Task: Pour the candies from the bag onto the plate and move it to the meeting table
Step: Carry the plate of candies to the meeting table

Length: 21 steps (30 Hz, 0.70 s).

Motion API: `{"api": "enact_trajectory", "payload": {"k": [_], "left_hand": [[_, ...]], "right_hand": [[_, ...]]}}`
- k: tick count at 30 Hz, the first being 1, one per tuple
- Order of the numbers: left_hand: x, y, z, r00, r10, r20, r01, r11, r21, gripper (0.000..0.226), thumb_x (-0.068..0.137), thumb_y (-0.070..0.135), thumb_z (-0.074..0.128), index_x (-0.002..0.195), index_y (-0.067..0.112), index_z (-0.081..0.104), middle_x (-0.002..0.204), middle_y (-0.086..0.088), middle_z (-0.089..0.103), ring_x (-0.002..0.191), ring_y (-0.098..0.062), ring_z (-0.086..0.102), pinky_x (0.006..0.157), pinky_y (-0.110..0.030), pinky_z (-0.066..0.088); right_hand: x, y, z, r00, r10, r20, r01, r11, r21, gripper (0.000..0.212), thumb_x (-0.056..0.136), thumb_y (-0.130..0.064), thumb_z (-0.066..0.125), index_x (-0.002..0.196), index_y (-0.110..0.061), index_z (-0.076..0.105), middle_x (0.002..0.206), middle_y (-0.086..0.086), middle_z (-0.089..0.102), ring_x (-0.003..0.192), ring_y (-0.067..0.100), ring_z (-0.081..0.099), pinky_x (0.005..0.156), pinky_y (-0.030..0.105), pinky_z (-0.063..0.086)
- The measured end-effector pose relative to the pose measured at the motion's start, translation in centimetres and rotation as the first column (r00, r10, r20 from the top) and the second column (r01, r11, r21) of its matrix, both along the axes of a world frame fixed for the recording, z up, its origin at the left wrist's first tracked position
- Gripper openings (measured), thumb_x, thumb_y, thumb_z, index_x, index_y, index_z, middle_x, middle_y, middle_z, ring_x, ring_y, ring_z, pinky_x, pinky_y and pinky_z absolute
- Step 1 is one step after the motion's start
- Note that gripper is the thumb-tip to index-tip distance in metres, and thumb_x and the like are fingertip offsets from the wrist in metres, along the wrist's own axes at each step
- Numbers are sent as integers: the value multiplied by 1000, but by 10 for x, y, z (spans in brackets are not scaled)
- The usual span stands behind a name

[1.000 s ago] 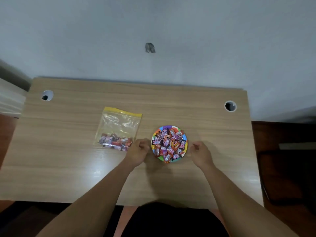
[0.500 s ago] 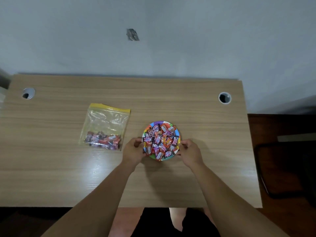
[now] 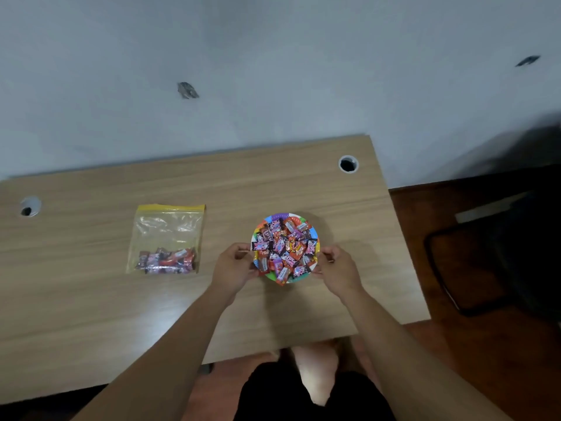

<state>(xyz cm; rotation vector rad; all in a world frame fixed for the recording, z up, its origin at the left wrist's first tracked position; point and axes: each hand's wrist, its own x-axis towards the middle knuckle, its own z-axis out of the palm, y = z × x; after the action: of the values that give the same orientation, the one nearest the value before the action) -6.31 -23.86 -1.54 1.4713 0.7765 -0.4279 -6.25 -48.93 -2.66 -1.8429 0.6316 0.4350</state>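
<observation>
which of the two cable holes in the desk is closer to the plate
The cable hole at the desk's far right corner, just beyond the plate. The other hole sits at the far left edge, past the bag.

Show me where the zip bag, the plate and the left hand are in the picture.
zip bag (image 3: 168,235): head view, on its clear upper part.
plate (image 3: 280,215): head view, on its coloured far rim.
left hand (image 3: 233,267): head view, on the back of the hand.
</observation>
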Motion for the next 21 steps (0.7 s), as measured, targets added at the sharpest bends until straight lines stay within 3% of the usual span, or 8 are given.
{"api": "enact_trajectory", "payload": {"k": [4,8,10,14,18,21], "left_hand": [[-6,-28,26,995,-90,43,91,995,-35,15,103,6,62,117,-1,66,106,-21,74,81,-27,77,67,-32,67],[-20,-65,52,977,-202,70,204,979,-24,15,105,4,60,117,-4,64,100,-16,71,66,-15,77,59,-24,62],[-30,-84,62,961,-260,91,263,965,-17,16,105,3,59,117,-7,62,100,-17,70,66,-16,76,59,-24,62],[-52,-124,78,934,-335,127,339,941,-11,15,103,1,59,116,-7,63,100,-23,70,72,-26,76,65,-33,66],[-86,-165,96,897,-411,162,413,911,21,10,103,3,60,109,2,68,97,-18,72,70,-21,77,70,-35,66],[-119,-200,110,878,-444,180,448,894,17,10,104,4,58,105,5,68,95,-15,74,66,-17,76,64,-30,64]], "right_hand": [[-23,-28,21,998,-52,44,53,999,-8,10,104,-12,61,106,-13,70,105,17,77,79,21,76,76,44,70],[-48,-64,44,992,-106,69,110,993,-54,15,105,-11,60,115,-5,69,97,14,75,72,19,75,60,22,65],[-64,-83,52,989,-132,74,136,989,-64,15,105,-12,60,115,-7,69,96,12,74,68,19,76,63,25,66],[-102,-122,67,976,-196,95,203,977,-70,11,104,-11,61,110,-10,70,98,13,75,62,18,76,75,44,70],[-150,-164,86,965,-235,116,244,966,-80,15,105,-9,60,116,-3,69,92,11,76,57,11,75,64,31,68],[-195,-197,100,953,-261,153,275,958,-79,16,105,-12,62,117,-2,69,100,13,79,63,15,77,61,28,67]]}}
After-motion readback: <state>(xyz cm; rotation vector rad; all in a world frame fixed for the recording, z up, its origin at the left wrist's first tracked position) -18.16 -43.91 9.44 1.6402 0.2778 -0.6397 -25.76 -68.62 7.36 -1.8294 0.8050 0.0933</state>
